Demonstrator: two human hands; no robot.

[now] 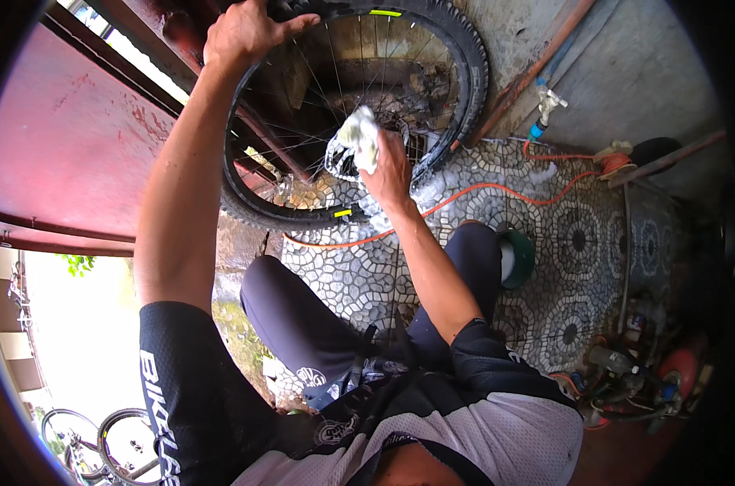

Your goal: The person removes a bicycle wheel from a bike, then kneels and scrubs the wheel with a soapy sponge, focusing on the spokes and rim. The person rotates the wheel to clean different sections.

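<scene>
A bicycle wheel (470,81) with a black knobby tyre and yellow-green marks stands in front of me. My left hand (246,34) grips the upper left of its tyre, the thumb stretched along the rubber and the other fingers partly hidden. Near the hub, my right hand (389,172) holds a whitish, foamy cloth or sponge (358,139), slightly blurred, against the sprockets and spokes. White suds (375,212) lie at the wheel's lower edge and on the patterned tiles (347,279) beneath.
An orange hose (497,186) snakes over the floor from a wall tap (550,104). Beside my right knee stands a green bucket (517,259). A red metal panel (68,146) borders the left. Bottles and a red machine (681,368) sit at lower right; more bicycles (125,441) stand at lower left.
</scene>
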